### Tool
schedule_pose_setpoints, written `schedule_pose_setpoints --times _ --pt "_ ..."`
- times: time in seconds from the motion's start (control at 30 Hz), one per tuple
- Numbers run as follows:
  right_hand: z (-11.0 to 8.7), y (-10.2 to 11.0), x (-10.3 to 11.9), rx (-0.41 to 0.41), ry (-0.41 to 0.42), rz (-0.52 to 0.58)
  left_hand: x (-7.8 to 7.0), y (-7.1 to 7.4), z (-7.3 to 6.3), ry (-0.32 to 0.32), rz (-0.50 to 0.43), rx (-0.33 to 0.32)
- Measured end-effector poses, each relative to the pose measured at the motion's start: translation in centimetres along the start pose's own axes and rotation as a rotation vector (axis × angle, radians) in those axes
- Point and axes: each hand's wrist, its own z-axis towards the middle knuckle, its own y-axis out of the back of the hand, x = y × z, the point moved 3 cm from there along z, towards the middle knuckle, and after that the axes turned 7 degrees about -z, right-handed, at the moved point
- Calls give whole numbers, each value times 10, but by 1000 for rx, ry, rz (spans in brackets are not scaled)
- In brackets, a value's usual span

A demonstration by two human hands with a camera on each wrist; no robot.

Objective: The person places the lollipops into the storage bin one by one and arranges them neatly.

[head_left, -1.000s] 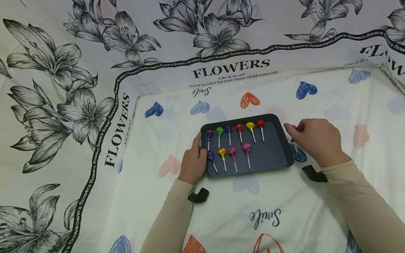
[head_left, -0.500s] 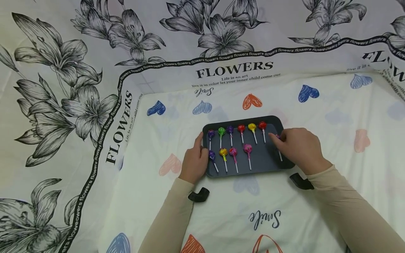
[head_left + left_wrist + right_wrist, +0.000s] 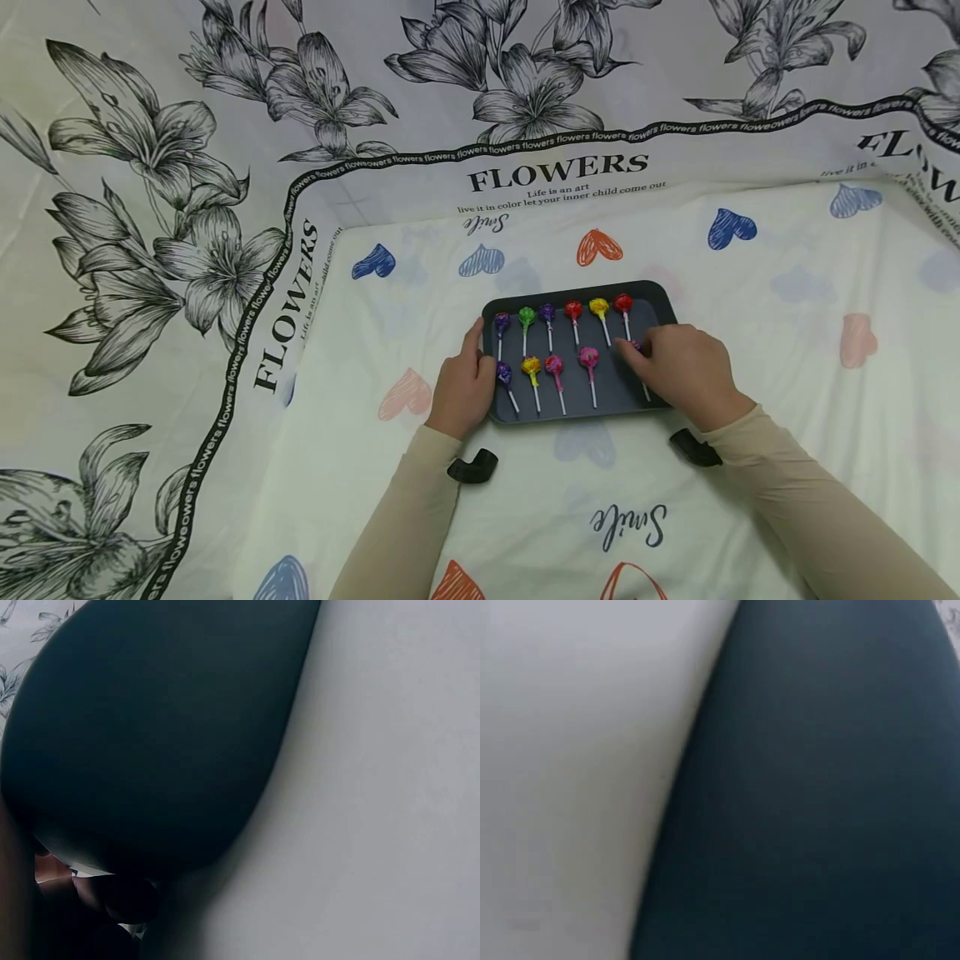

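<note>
A dark grey rectangular tray [image 3: 622, 396] lies on the cloth, bearing several wrapped lollipops in two rows, sticks toward the person. My left hand [image 3: 462, 387] holds the tray's left edge, thumb at the rim and index finger along the side. Over the tray's right part, my right hand [image 3: 693, 367] pinches a purple-wrapped lollipop [image 3: 637, 344], its white stick pointing down toward the near rim; the hand hides part of its head. To its left in the near row lies a pink lollipop [image 3: 588, 358]. Above it in the far row is a red lollipop [image 3: 623, 304]. The wrist views are filled mostly by the tray's dark outer surface [image 3: 157, 742].
A white cloth [image 3: 795, 467] printed with hearts, lettering and black flowers spreads under everything. Near-row lollipops include a yellow one [image 3: 531, 367] and a purple one [image 3: 505, 373] close by the left thumb. A black wrist mount [image 3: 696, 448] sits under the right wrist.
My right hand has moved left from beyond the tray's right edge to over its right part, carrying the purple lollipop. The left hand stays at the tray's left edge.
</note>
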Motion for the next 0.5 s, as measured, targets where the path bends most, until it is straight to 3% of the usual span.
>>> schedule_pose_setpoints --times 0.5 --pt "-1 -9 3 -89 87 -127 -2 0 0 -7 -5 -11"
